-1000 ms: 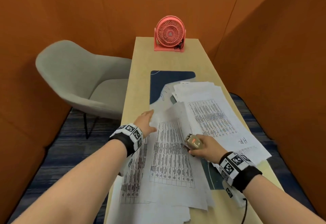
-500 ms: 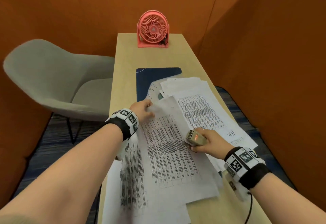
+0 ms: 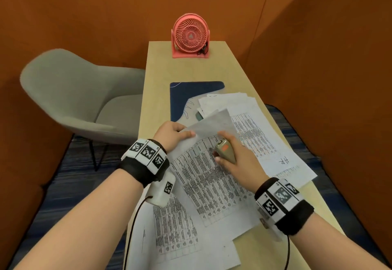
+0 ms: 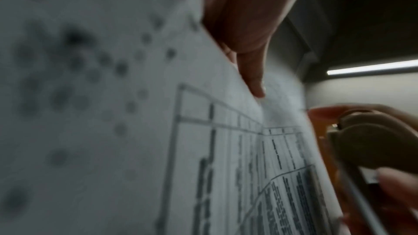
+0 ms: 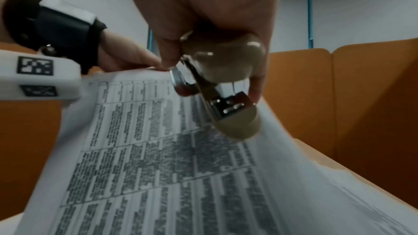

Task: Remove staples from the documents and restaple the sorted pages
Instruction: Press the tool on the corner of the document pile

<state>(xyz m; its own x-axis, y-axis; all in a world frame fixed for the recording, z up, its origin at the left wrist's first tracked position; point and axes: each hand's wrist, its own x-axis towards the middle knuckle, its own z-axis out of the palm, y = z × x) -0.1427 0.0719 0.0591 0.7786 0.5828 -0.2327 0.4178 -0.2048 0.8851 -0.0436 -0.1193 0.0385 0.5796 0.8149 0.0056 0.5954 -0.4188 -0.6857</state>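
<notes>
The left hand (image 3: 172,135) pinches the top corner of a printed page (image 3: 209,172) on the table (image 3: 161,72). The right hand (image 3: 237,159) grips a small beige stapler (image 3: 225,151) just above it. Stapling comes next, I think: slide the corner between the jaws, then squeeze.

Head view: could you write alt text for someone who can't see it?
A person's left hand lifts the corner of a printed page while the right hand holds a small beige stapler over it. Loose papers cover a narrow wooden desk, with a pink fan at the far end.
</notes>
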